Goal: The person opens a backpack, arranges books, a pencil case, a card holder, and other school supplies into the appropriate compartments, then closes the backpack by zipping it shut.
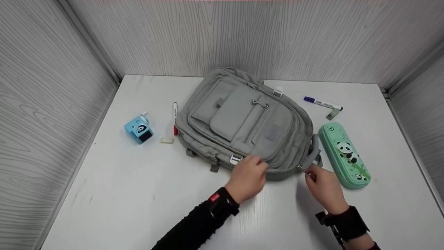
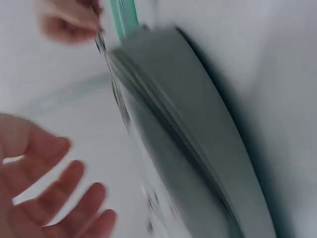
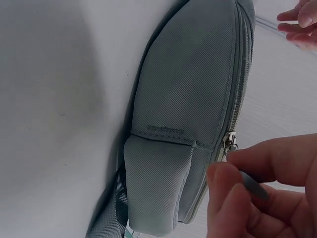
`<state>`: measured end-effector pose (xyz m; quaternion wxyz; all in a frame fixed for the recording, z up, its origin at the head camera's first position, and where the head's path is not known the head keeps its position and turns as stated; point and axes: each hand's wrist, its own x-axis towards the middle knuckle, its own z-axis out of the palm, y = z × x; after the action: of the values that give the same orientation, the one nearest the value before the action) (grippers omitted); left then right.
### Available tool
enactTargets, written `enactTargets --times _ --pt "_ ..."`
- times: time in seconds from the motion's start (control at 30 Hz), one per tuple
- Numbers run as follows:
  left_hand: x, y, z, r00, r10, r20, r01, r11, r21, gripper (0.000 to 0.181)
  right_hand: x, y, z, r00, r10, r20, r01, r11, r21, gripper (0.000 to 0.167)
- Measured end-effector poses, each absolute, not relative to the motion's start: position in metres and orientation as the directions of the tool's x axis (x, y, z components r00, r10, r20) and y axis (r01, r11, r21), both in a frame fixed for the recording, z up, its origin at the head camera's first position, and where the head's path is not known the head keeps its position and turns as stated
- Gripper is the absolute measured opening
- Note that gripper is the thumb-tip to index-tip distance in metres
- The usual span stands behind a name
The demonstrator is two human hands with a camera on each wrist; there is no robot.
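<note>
A grey backpack (image 1: 230, 114) lies on its back on the white table, its front pockets facing up. My right hand (image 1: 326, 187) is at the backpack's right end, beside the carry handle (image 1: 314, 149). In the right wrist view, its thumb and fingers pinch a grey zipper pull (image 3: 255, 187) by the metal slider (image 3: 230, 141). My left hand (image 1: 247, 178) hovers by the backpack's near edge. The left wrist view shows that hand's fingers (image 2: 64, 188) spread and loosely bent, with nothing in them.
Right of the backpack lies a green panda pencil case (image 1: 343, 156), with a blue-capped marker (image 1: 323, 103) and a small green-grey piece (image 1: 332, 114) behind it. To the left are a blue panda pencil sharpener (image 1: 138, 129), a red-capped marker (image 1: 175, 118) and a pale eraser (image 1: 167, 140).
</note>
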<state>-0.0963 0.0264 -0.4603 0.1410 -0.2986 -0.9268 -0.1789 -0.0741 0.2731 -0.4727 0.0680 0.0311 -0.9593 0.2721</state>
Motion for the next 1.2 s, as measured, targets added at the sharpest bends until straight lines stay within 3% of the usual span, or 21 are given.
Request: enactTargets --times 0.17,0.27,0.57,0.7,0.93,1.2 --pt "-0.093 0.062 -0.471 -0.78 0.594 0.197 0.617 0.783 0.083 0.01 -0.073 0.267 -0.475 -0.992 -0.022 0.125 -0.086 0.842 -0.533 0.008" --pt "-0.095 0.074 -0.477 -0.792 0.586 0.172 0.598 0.802 0.021 0.011 -0.072 0.263 -0.476 -0.993 -0.021 0.118 -0.082 0.835 -0.544 0.006" --pt "-0.097 0.079 -0.492 -0.719 0.615 0.324 0.62 0.778 -0.1 0.006 -0.076 0.266 -0.475 -0.985 -0.038 0.167 -0.121 0.845 -0.521 0.01" --pt "-0.095 0.071 -0.493 -0.671 0.646 0.364 0.658 0.745 -0.11 0.007 -0.082 0.275 -0.472 -0.977 -0.043 0.208 -0.143 0.857 -0.495 0.01" --pt "-0.088 0.047 -0.5 -0.586 0.668 0.459 0.713 0.694 -0.1 0.01 -0.098 0.291 -0.462 -0.991 -0.022 0.132 -0.085 0.864 -0.496 0.014" --pt "-0.084 0.016 -0.506 -0.503 0.653 0.566 0.743 0.661 -0.103 0.013 -0.112 0.31 -0.463 -0.983 0.023 0.184 -0.068 0.879 -0.473 0.012"
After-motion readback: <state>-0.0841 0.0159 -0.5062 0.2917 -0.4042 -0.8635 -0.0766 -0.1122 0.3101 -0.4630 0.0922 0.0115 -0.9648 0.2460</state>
